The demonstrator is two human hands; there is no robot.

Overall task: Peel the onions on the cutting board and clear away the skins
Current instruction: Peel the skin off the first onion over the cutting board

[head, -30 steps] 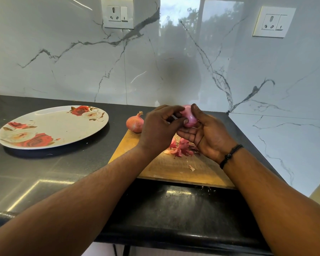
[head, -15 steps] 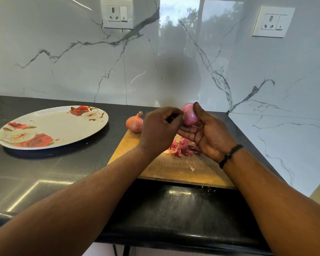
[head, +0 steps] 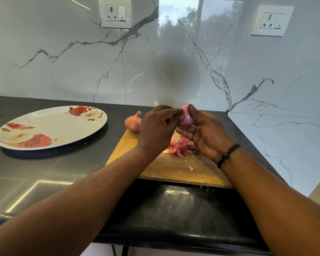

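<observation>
- Peeled onion [head: 186, 115] sits up in the air above the cutting board [head: 174, 169], glossy pink and nearly bare, cradled on the right hand [head: 205, 133] with the thumb hooked over its top.
- Left hand [head: 156, 126] comes in from the other side, thumb and curled fingers pinching at the onion's flank; whether a strip of skin is between them is too small to tell.
- Change from a second ago: the onion has ridden a touch higher in the grip and rolled, showing more clean flesh. I'd judge this one is almost done, just a last scrap to pick off.
- Straight below the grip lies the heap of skins [head: 180, 146], pink and papery, on the board; one stray flake [head: 190, 167] sits nearer the person.
- Just left of the grip, at the board's far corner, an unpeeled onion [head: 133, 122] waits in its brown coat, so half the peeling likely remains.
- Well off to the left, a flowered plate [head: 50, 126] rests on the dark counter [head: 44, 172], with nothing between it and the board.
- Nothing blocks the hands; the skins underneath are the clearing job not yet begun.
</observation>
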